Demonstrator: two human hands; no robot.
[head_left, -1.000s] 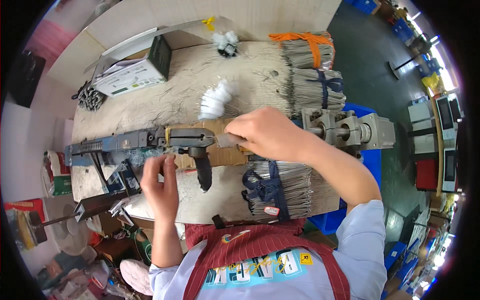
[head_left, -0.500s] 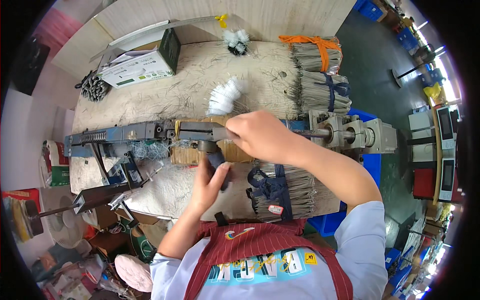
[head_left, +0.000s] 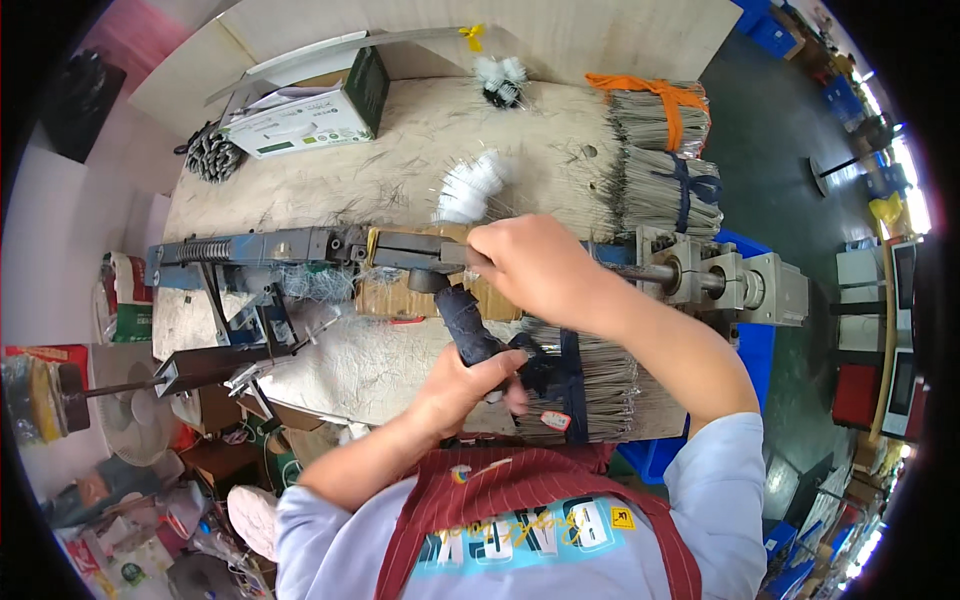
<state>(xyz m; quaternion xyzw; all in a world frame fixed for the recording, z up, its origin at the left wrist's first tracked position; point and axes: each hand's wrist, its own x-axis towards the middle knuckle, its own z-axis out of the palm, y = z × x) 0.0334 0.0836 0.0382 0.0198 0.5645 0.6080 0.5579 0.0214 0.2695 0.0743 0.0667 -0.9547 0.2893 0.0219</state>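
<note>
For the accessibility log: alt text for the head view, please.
A person's left hand grips a dark lever handle on a bench-mounted metal machine, while the right hand rests on its top. Tied bundles of wire bristles and a white brush lie on the workbench.

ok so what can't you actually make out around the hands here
- Head view: what the right hand pinches at the long grey-blue metal machine; its fingers cover it.
- Head view: the lower end of the dark wrapped lever handle, hidden inside the left hand.
- Head view: part of the grey bristle bundle with a dark strap, covered by the right forearm.
- Head view: the small white brush, too blurred for detail.
</note>
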